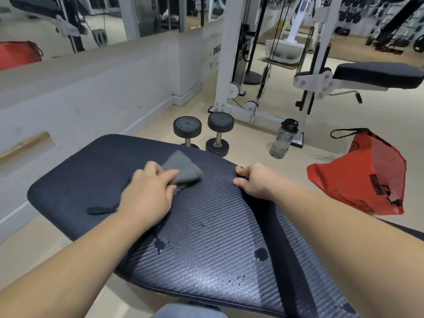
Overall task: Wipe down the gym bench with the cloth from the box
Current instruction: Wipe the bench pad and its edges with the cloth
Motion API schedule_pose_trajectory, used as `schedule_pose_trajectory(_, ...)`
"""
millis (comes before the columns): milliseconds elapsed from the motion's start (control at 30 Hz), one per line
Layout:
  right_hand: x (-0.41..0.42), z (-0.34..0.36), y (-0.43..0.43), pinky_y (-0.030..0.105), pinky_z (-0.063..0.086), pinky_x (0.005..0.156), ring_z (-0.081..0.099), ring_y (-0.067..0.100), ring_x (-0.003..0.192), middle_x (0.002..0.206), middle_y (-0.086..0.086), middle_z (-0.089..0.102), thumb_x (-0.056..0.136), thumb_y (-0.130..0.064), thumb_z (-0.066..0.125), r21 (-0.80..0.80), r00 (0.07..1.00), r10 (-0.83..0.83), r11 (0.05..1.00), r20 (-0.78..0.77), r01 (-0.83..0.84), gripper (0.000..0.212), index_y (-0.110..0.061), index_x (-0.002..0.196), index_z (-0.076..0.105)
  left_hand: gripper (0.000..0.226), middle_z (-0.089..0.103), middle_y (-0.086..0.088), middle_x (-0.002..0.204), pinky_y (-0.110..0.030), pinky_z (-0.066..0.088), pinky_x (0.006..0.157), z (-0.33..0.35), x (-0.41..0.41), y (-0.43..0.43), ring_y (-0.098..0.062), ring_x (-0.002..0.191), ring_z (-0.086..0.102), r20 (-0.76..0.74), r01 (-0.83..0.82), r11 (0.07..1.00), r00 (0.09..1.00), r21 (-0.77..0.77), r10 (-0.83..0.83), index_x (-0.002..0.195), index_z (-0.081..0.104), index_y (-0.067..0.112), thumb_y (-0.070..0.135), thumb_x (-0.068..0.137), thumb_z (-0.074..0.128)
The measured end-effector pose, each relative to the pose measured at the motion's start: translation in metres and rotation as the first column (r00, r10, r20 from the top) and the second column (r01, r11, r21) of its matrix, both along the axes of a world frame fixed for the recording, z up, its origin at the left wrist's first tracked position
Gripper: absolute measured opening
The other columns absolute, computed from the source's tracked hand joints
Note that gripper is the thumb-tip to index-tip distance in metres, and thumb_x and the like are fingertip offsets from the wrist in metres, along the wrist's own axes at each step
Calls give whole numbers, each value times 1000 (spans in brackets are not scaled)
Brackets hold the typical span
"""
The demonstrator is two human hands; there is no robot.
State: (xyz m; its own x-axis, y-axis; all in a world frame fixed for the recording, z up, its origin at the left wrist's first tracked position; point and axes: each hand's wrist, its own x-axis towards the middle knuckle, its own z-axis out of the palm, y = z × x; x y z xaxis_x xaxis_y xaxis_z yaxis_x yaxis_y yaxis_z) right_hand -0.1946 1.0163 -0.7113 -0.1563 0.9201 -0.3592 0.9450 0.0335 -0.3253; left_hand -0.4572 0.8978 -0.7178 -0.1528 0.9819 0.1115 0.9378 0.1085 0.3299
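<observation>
One grey cloth (182, 172) lies pinched under the left hand (146, 193) on the bench (206, 249), right hand (254, 181) curled over its edge, two dumbbells (204, 134) and one bottle (283, 138) on the gym floor (321, 115).

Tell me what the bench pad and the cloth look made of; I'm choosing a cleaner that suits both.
The bench pad looks like padded vinyl or faux leather: dark, with a fine ribbed weave pattern, a slight sheen, and small spots where the surface has flaked. The cloth under the left hand looks like soft grey microfibre or terry, matte and bunched into folds. Neither can be confirmed by look alone.
</observation>
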Motion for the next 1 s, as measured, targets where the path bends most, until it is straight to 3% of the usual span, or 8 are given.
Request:
schedule_pose_trajectory(67,0,1,0,43,41,118,55,27,138,151,-4,59,94,-55,62,-4,1000,-9,1000,-8,9,59,-36,149,52,34,43,1,119,-45,54,85,2,5,-10,-28,106,46,-88,-45,999,995,2,45,129,60,40,41,96,56)
schedule_pose_trajectory(167,-3,2,-2,42,41,118,57,28,137,148,-2,62,92,-53,64,2,999,-44,999,-28,45,58,-32,146,56,39,40,11,114,-39,52,88,9,23,-36,-17,105,46,-2,329,943,944,-41,-329,132,57,49,42,94,58)
schedule_pose_trajectory(233,-5,1,-6,44,40,118,54,29,139,151,1,58,93,-54,61,15,999,-44,999,-31,44,60,-32,149,53,40,39,19,111,-36,52,85,13,23,-42,-10,105,46,76,443,893,896,-75,-438,134,55,53,43,95,58)
schedule_pose_trajectory(333,-11,10,-31,51,44,112,52,36,135,148,11,47,101,-52,49,121,993,8,992,115,-22,51,-30,147,49,34,42,12,116,-38,53,80,14,4,-37,-17,107,46,-22,172,982,984,-80,-174,131,57,48,41,98,52)
schedule_pose_trajectory(433,-20,25,-61,47,52,99,54,33,126,133,7,49,97,-46,59,344,988,103,929,118,-138,42,-24,132,59,28,40,-4,118,-41,48,76,17,-5,-45,-31,106,46,-158,-134,985,981,-105,116,126,57,33,40,100,48)
schedule_pose_trajectory(633,-40,33,-103,37,47,108,54,17,136,147,-11,55,85,-61,69,120,956,280,950,82,-289,52,-39,132,67,36,38,8,117,-39,50,91,23,6,-90,-19,110,48,31,284,939,958,-194,-284,129,50,49,47,93,55)
schedule_pose_trajectory(833,-48,30,-103,41,45,111,53,16,139,150,-14,54,83,-62,72,97,969,225,967,101,-234,54,-40,132,67,26,38,-6,119,-45,52,85,22,-15,-84,-32,106,49,-193,-66,983,981,-171,33,121,52,29,41,98,49)
schedule_pose_trajectory(1000,-48,27,-103,42,36,119,49,16,143,153,-16,51,81,-67,69,103,972,210,970,105,-220,63,-38,137,64,30,32,7,112,-40,53,81,15,7,-108,-19,101,44,-38,384,914,919,-130,-392,126,49,43,41,96,52)
